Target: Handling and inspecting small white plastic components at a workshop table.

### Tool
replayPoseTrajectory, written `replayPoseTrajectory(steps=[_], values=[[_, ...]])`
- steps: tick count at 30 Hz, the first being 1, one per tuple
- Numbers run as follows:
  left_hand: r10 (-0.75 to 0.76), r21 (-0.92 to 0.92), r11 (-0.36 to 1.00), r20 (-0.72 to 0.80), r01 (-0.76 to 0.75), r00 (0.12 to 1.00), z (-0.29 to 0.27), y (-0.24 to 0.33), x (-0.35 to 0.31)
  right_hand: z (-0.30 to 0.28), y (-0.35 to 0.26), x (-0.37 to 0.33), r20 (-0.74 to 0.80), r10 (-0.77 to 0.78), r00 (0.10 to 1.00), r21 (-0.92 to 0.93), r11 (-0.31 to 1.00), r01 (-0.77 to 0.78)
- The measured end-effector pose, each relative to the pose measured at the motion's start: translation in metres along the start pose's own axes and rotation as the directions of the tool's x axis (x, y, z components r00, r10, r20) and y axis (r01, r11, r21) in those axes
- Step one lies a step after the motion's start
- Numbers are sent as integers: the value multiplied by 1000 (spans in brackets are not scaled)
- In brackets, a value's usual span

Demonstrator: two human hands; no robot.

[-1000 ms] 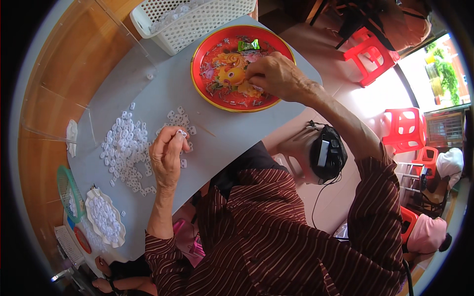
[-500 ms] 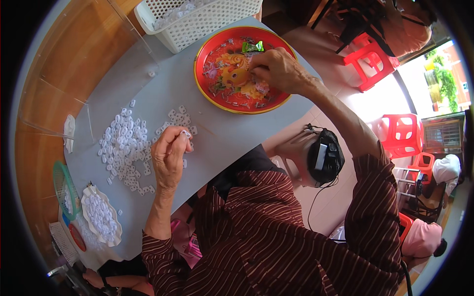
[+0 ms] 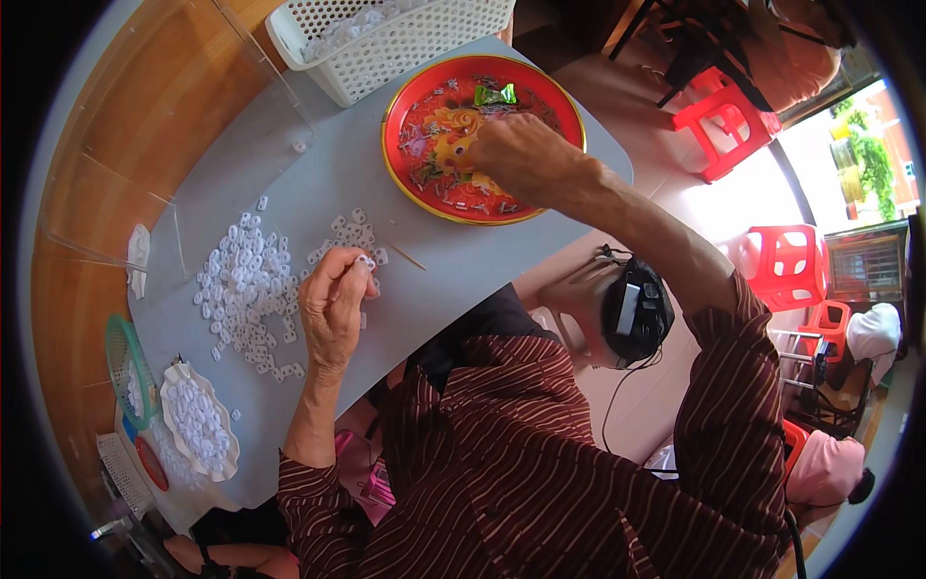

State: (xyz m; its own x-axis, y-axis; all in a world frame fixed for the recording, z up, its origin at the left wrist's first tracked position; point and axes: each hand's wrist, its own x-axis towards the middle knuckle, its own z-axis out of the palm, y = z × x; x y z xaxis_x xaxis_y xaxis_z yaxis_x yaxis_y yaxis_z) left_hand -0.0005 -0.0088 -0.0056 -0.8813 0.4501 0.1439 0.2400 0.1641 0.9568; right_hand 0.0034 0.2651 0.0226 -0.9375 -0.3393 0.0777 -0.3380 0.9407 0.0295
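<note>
Left hand (image 3: 333, 307) pinches a small white plastic piece (image 3: 366, 261). Right hand (image 3: 524, 156) over round, gold-rimmed tray (image 3: 432, 200); grip can't be told.

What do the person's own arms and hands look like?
The left hand and right hand are bare, with no gloves or watch visible. The left sleeve and right sleeve are dark maroon with thin, pale stripes; neither reaches the hand.

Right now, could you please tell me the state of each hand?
Left hand: closed, holding a small white piece.
Right hand: over the red tray, fingertips hidden; grip cannot be told.
</note>
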Motion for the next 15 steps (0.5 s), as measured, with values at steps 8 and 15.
replayPoseTrajectory(steps=[8, 15], values=[[46, 47, 998, 8, -46, 999, 0, 0, 1, -15, -18, 18, 89, -26, 996, -194, 980, 43], [47, 32, 998, 18, -48, 999, -1, 0, 0, -2, 6, 18, -197, 85, 977, 248, 968, -35]])
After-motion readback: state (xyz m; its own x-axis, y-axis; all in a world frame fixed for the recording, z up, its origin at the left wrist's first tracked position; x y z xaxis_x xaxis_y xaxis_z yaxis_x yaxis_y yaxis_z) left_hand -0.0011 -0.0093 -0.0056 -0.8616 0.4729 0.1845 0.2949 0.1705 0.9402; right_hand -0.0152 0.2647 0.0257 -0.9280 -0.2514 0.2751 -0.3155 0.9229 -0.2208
